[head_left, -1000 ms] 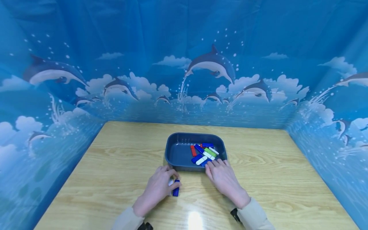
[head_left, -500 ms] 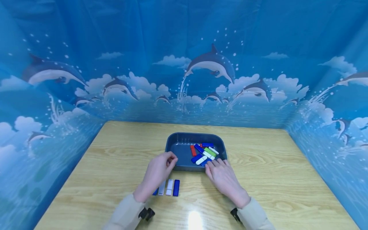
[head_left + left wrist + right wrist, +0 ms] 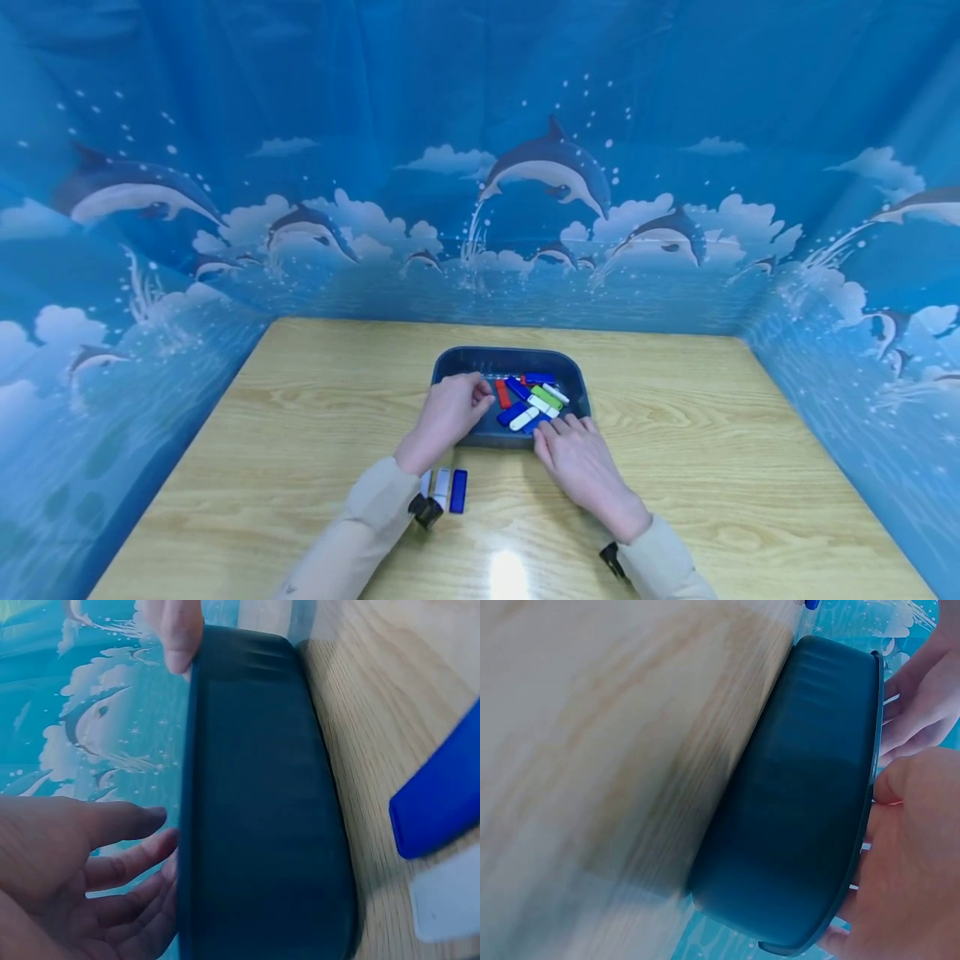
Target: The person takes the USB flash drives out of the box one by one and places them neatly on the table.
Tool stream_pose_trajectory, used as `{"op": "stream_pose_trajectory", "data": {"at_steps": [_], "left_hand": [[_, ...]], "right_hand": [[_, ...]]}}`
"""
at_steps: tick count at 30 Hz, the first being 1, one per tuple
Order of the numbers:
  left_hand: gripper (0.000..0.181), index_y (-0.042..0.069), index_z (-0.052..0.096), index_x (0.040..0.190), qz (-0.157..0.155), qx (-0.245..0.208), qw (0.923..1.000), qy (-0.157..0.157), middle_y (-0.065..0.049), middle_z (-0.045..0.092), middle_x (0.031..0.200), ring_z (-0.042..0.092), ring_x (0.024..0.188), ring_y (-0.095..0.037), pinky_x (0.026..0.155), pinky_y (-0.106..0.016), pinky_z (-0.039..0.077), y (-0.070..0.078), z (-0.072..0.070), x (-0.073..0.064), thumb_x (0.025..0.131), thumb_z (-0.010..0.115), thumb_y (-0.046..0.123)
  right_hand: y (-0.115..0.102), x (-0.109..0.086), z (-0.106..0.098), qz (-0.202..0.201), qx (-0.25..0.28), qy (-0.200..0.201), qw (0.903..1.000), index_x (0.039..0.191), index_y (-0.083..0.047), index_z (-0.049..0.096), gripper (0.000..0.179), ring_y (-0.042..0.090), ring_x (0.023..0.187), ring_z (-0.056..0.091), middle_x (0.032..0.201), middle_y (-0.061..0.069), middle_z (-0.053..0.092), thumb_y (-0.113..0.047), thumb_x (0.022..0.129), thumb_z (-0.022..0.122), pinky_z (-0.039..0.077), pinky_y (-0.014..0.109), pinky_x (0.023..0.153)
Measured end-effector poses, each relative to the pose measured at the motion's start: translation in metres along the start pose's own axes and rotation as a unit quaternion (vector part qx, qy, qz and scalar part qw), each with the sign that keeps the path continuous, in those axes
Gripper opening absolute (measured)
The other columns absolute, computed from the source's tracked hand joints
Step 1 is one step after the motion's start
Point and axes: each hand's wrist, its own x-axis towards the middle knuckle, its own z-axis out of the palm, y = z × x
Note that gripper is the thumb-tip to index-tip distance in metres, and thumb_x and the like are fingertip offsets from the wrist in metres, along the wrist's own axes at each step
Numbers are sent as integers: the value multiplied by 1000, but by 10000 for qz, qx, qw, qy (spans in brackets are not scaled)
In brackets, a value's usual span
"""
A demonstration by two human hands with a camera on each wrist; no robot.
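A dark blue plastic bin (image 3: 468, 440) stands on the table in the head view. Toward its right side lies a pile of USB flash drives (image 3: 545, 397) in blue, white, green and red. My left hand (image 3: 450, 406) reaches over the bin's near left rim, a little left of a red USB flash drive (image 3: 503, 393). Its fingers are loosely bent with a gap to the thumb, and nothing shows between them in the left wrist view. At the near right corner my right hand (image 3: 581, 462) grips the bin's rim, fingers over the edge.
In front of the bin, a blue flash drive (image 3: 459, 492) and a white one (image 3: 441, 486) lie side by side on the wooden table (image 3: 712, 467). My left sleeve (image 3: 367, 517) covers part of that row. A dolphin-print curtain (image 3: 420, 100) encloses the back and sides.
My left hand has left the row of flash drives on the table and moved forward and right, over the bin. The right hand has stayed at the rim.
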Motion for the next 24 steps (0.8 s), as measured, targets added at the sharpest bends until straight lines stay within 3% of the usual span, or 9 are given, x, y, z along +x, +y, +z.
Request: {"op": "stream_pose_trajectory", "data": {"at_steps": [4, 9, 13, 17, 24], "left_hand": [[10, 11, 73, 95, -39, 51, 9997, -221, -1, 73, 85, 69, 76, -14, 68, -30, 57, 2, 10, 10, 92, 76, 20], [14, 10, 73, 94, -125, 164, 9982, -570, -2, 72, 83, 66, 70, -14, 65, -30, 55, 4, 27, 18, 90, 78, 22], [21, 10, 69, 79, -167, 336, 9967, -723, 2, 64, 70, 56, 60, -11, 57, -27, 47, 4, 37, 24, 88, 80, 25], [36, 11, 61, 66, -412, 508, 9939, -891, 4, 52, 61, 47, 55, -13, 51, -27, 37, 6, 42, 29, 84, 84, 32], [39, 15, 65, 85, -719, 718, 9891, -1064, 2, 64, 79, 63, 74, -20, 64, -36, 52, 10, 47, 34, 72, 92, 39]], "right_hand": [[0, 0, 0, -65, -11, 68, 10000, 79, -15, 62, 24, 17, 68, 42, 72, -4, 55, -23, 101, 59, 36, 32, 69], [1, 0, 0, -104, -34, 124, 9999, 76, -16, 59, 26, 16, 67, 41, 70, -5, 52, -23, 101, 58, 35, 32, 68], [1, 0, 1, -121, -26, 141, 9998, 78, -16, 61, 24, 17, 68, 42, 71, -5, 54, -24, 101, 58, 36, 32, 69], [1, 0, 2, -107, -21, 154, 9998, 82, -15, 64, 22, 17, 70, 45, 74, -4, 57, -24, 101, 59, 37, 33, 70], [1, 0, 2, -113, -32, 168, 9998, 82, -15, 64, 22, 18, 71, 46, 74, -3, 57, -23, 101, 59, 38, 33, 70]]}}
